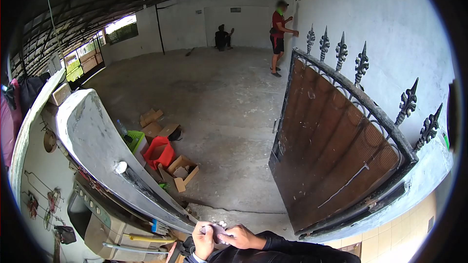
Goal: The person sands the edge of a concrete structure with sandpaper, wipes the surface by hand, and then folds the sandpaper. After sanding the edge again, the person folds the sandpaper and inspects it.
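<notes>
Close to my body, at the bottom of the head view, both hands meet around a small grey-mauve sheet [218, 232] that looks folded. Its exact kind is hard to make out. My left hand [202, 241] is closed on its left side, thumb on top. The fingers of my right hand [241, 237] pinch its right side. Small whitish bits [222, 224] show just beyond the sheet. A dark sleeve [292, 249] covers my right arm.
A brown-panelled metal gate [336, 151] with spiked finials stands at right. A low white wall [92, 126] runs along the left. Beyond are a red container [159, 152], an open cardboard box [187, 166] and a green crate [133, 141]. One person [277, 33] stands by the wall; another [223, 38] is low down at the back.
</notes>
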A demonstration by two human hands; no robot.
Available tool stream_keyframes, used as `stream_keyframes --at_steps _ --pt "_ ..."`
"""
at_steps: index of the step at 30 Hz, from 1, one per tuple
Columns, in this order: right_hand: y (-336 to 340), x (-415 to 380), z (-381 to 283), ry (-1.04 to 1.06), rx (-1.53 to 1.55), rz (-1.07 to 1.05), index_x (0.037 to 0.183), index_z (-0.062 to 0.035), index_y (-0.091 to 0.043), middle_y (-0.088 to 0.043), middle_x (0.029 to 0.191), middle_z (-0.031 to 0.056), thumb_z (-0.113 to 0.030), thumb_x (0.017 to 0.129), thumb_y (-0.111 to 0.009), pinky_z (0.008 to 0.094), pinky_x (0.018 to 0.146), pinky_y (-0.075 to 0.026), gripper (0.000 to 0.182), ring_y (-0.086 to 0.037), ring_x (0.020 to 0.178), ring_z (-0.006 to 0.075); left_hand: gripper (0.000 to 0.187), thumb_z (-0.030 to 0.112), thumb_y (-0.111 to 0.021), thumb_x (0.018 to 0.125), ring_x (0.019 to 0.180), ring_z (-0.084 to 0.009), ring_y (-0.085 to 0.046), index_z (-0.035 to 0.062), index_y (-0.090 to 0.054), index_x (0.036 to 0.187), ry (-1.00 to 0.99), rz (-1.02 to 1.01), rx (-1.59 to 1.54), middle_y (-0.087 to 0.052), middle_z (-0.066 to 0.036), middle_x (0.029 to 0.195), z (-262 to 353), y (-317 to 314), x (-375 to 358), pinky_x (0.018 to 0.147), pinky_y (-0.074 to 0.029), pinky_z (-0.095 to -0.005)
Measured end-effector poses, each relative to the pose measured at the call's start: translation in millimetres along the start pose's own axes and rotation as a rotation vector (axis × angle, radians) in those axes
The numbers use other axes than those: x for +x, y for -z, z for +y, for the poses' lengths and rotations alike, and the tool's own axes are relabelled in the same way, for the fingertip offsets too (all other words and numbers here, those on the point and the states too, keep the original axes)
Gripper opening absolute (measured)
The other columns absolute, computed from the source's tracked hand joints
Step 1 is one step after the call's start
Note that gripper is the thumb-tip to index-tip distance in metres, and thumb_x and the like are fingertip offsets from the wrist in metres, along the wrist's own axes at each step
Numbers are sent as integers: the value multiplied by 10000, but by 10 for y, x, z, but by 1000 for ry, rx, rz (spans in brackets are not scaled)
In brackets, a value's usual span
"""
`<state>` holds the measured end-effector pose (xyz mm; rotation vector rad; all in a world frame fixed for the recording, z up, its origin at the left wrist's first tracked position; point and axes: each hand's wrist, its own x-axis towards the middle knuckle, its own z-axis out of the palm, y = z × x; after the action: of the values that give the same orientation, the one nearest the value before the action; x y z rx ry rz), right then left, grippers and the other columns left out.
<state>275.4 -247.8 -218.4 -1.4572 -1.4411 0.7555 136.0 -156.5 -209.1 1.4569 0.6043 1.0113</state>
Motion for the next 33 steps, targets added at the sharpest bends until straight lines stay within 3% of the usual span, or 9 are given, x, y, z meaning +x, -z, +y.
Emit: stream_keyframes --at_steps 5,8,11,18,21,23,27,33 --pt "195 14 -14 80 -100 -59 729 55 -616 -571 681 248 -256 918 -626 428 584 -442 364 -587 621 394 166 114 -693 910 768 -94 -619 -35 -669 977 56 -78 118 -699 -67 881 -10 212 16 706 -510 -253" --pt "174 -15 19 114 -128 -109 728 56 -625 -586 692 248 -244 922 -618 446 621 -458 356 -601 660 402 116 32 -745 823 713 -82 -627 -30 -699 910 15 -78 202 -709 -63 784 92 244 29 663 -512 -245" --pt "83 -29 27 146 -124 -122 743 51 -643 -612 713 241 -253 923 -614 459 661 -474 355 -616 696 407 95 28 -751 804 672 -95 -634 -25 -706 868 -31 -111 406 -697 -71 729 121 302 36 645 -515 -253" --pt "123 -52 43 178 -162 -161 776 46 -666 -643 746 242 -271 895 -624 455 702 -493 341 -630 743 420 103 21 -752 787 690 -143 -670 -17 -712 874 -53 -158 407 -709 -113 762 155 351 37 662 -531 -287" --pt "173 -54 111 160 -163 -212 783 43 -665 -630 728 245 -269 885 -622 459 696 -488 331 -623 723 425 138 18 -747 793 725 -192 -692 -5 -714 925 -156 -195 465 -717 -127 836 187 378 57 684 -543 -313" --pt "190 -60 87 157 -160 -221 778 43 -659 -624 721 246 -269 883 -618 462 694 -486 332 -619 715 428 159 17 -742 801 761 -245 -700 8 -712 958 -360 -359 474 -713 -137 886 179 422 99 708 -550 -329" --pt "171 -85 87 136 -178 -238 761 48 -639 -612 708 246 -270 881 -605 472 693 -479 342 -613 710 435 154 27 -748 806 783 -273 -699 24 -715 956 -308 -398 486 -713 -131 889 202 438 84 711 -548 -331" --pt "230 -150 23 162 -152 -329 760 50 -617 -612 740 251 -244 898 -574 472 692 -471 328 -607 724 436 179 141 -769 823 676 -287 -676 36 -709 953 -102 -538 650 -692 -133 794 171 586 42 644 -534 -342"
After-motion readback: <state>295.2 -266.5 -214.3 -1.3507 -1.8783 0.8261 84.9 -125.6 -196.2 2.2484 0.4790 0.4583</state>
